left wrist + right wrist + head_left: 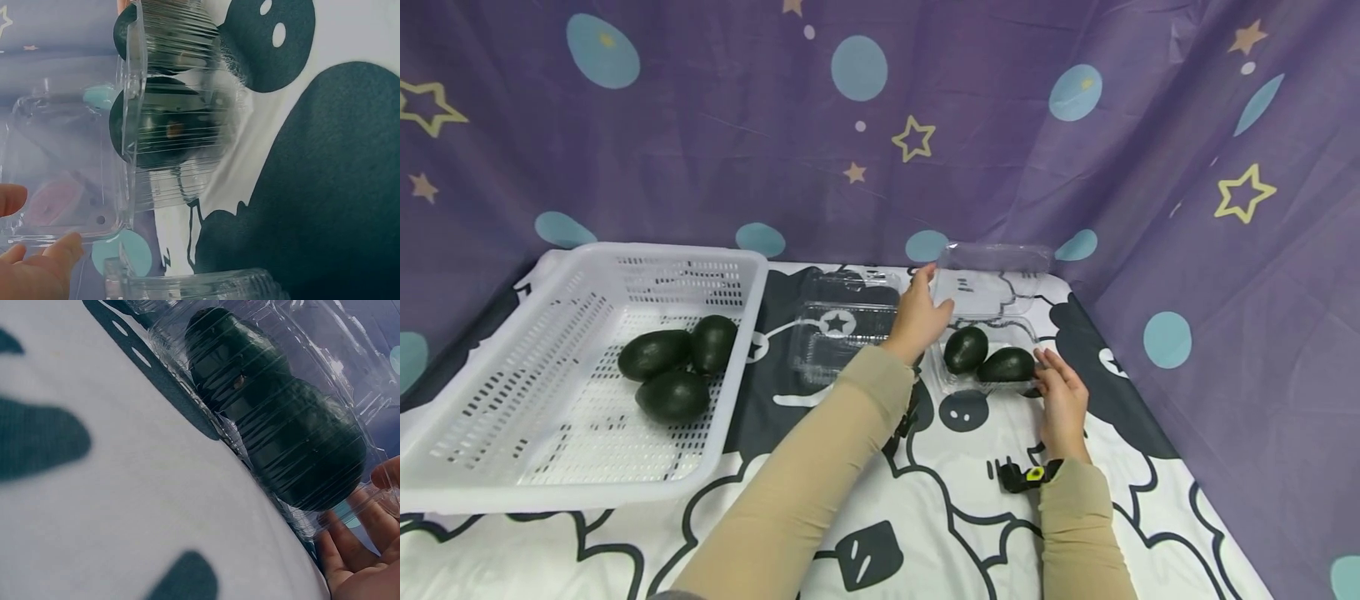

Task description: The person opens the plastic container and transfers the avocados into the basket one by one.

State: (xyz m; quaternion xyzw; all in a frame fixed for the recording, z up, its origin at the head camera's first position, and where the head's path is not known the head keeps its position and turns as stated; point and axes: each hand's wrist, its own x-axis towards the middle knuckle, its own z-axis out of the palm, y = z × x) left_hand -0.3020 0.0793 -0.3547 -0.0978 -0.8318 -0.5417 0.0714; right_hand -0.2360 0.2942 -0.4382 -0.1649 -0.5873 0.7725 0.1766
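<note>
- Table (pixel 955 500), nearest: cloth printed with dark cloud-like shapes.
- White basket (pixel 535 496), left side: three avocados in its right part. Front avocado (pixel 673 397) and left avocado (pixel 653 355) lie roughly left to right; back avocado (pixel 714 343) has its long axis near to far.
- Right hand (pixel 1063 400): grip pinching the right end of the clear container (pixel 953 386), thumb at the rim, fingers outside the wall.
- Container: on the table right of centre, long axis left to right. Two avocados inside, side by side. One (pixel 966 350), at the left, runs near to far, slightly slanted, stem scar toward the near wall; the other (pixel 1007 365) lies nearly left to right, along the container.
- Left hand (pixel 921 312): grip holding the left edge of the raised clear lid (pixel 992 287), which stands up along the far side, long axis left to right.
- More clear packaging (pixel 823 333) beyond the left sleeve (pixel 820 467); number of pieces cannot be told.
- Purple curtain (pixel 722 150), farthest: stars, blue ovals.
</note>
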